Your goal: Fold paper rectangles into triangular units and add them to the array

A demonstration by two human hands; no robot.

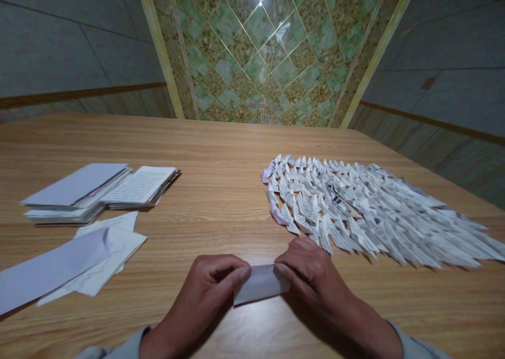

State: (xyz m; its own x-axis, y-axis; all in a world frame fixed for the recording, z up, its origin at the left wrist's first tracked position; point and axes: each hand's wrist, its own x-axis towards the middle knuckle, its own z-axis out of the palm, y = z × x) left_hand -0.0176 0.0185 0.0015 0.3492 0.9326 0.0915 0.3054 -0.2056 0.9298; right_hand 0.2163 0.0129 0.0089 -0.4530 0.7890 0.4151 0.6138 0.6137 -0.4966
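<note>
A small folded piece of pale paper [261, 284] is held level just above or on the table at the front middle. My left hand [215, 282] pinches its left top corner between thumb and curled fingers. On the opposite side, my right hand [310, 272] grips the right end the same way, thumb on top. To the right, beyond my right hand, lie many folded paper boats [315, 201] in close rows, several of them lilac at the near-left edge.
Stacked paper sheets [74, 185] and a printed pad of pages [138, 185] sit at the left. Nearer me are loose torn sheets [114, 248] and a long lilac strip [51, 269]. The wooden table [205, 190] reaches back to a tiled wall [256, 48].
</note>
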